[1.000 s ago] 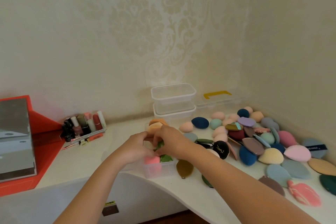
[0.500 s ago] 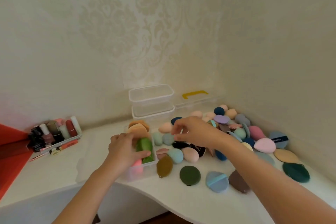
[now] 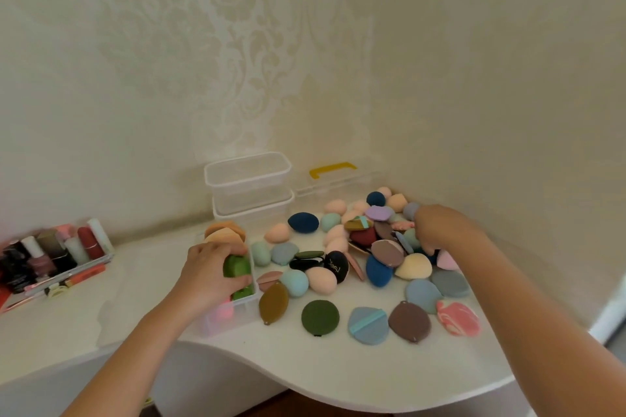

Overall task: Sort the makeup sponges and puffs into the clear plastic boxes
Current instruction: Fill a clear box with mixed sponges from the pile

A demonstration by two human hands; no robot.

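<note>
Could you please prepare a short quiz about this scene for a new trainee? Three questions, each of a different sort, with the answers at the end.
1. True or false: the left hand grips a green sponge at the near clear box.
2. Where does the right hand reach? A) the nail polish bottles B) the pile of sponges and puffs C) the stacked boxes
3. What colour is the handle on the case against the wall?
Key: 1 true; 2 B; 3 yellow.
</note>
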